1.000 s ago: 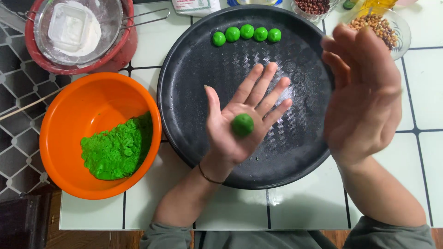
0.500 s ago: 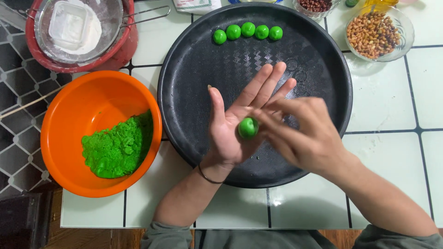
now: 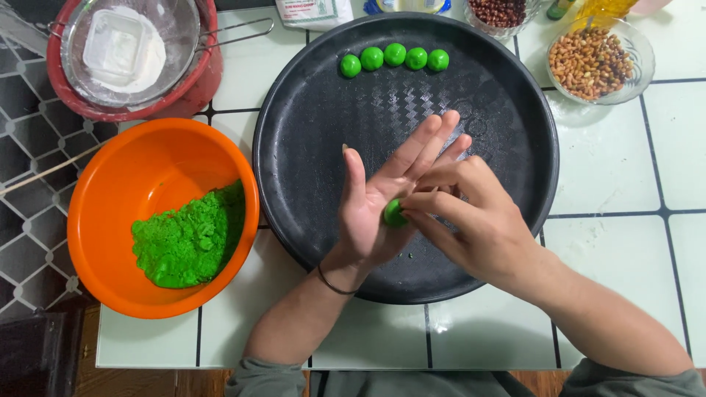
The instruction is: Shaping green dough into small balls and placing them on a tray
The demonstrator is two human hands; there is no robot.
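Left hand (image 3: 382,202): palm up and open, fingers straight and close together, pointing up and to the right, thumb raised apart.
Left wrist: thin dark band around it; bare forearm runs down to a grey-green sleeve.
Right hand (image 3: 478,220): back turned up, fingers bent, fingertips (image 3: 410,208) pressed onto the left palm.
Right forearm: bare, reaching in from the lower right.

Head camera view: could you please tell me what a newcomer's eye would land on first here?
Probably the bright green dough ball, pinched between the left hand and right hand over the big black tray at centre. Next, the orange bowl of crumbly green dough at left, and the row of five finished green balls along the tray's far edge.
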